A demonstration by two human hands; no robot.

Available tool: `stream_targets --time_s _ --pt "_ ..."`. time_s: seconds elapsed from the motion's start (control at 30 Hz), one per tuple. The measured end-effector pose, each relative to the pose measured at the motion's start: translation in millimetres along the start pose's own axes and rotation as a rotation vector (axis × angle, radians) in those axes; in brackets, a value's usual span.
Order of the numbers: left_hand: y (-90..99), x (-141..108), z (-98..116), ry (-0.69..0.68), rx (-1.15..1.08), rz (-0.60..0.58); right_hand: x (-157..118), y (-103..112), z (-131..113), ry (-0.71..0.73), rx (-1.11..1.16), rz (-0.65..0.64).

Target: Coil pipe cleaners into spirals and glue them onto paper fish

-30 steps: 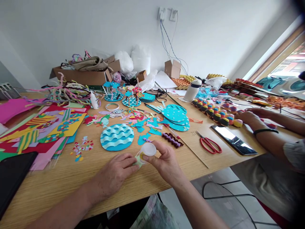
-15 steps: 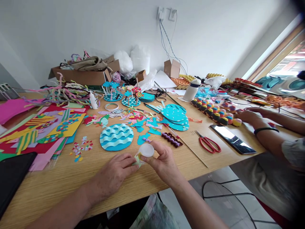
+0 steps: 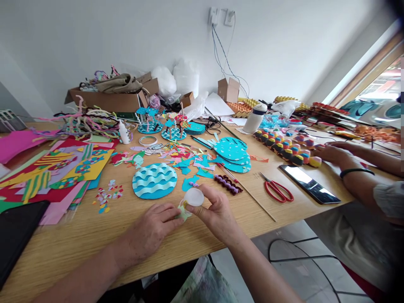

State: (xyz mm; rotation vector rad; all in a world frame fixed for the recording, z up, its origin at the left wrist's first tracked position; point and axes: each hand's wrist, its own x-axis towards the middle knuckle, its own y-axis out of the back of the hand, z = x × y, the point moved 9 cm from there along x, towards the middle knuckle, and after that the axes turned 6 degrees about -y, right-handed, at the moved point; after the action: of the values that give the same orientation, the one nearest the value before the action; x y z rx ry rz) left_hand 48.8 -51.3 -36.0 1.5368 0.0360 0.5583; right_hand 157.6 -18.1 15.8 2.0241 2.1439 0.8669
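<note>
Near the table's front edge, my right hand [image 3: 217, 212] pinches a small translucent white round container [image 3: 194, 197]. My left hand [image 3: 154, 225] rests beside it, its fingertips on a small pale green piece [image 3: 182, 213] that touches the container's left side. Just behind them lies a blue oval [image 3: 154, 181] with pale wavy strips. Blue paper scraps [image 3: 188, 182] sit behind the container, and purple and dark red twisted strips [image 3: 227, 185] lie to the right of it.
Red-handled scissors [image 3: 277, 190], a thin stick [image 3: 257, 200] and a phone [image 3: 307, 185] lie to the right. Another person's hands [image 3: 337, 155] are at painted egg-carton pieces [image 3: 287, 149]. Coloured paper [image 3: 63, 168] and a black tablet [image 3: 19, 231] are on the left. A glue bottle [image 3: 124, 132] stands farther back.
My hands and the container have barely moved. The other person's wrist at the right has shifted slightly to the right.
</note>
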Motion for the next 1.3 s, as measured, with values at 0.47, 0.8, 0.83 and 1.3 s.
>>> stream_targets --time_s 0.47,0.8,0.83,1.3 --pt "3.5 0.2 1.4 0.010 0.023 -0.017 -2.8 6.5 6.8 -0.074 0.078 0.012" --pt "1.5 0.2 0.6 0.019 -0.001 -0.027 0.2 5.2 1.4 -0.039 0.029 0.031" --pt "1.9 0.4 0.7 0.020 -0.002 -0.026 0.9 5.4 0.4 -0.035 0.038 0.031" --pt "1.1 0.3 0.6 0.020 -0.026 -0.017 5.1 -2.2 -1.5 -0.025 0.014 0.007"
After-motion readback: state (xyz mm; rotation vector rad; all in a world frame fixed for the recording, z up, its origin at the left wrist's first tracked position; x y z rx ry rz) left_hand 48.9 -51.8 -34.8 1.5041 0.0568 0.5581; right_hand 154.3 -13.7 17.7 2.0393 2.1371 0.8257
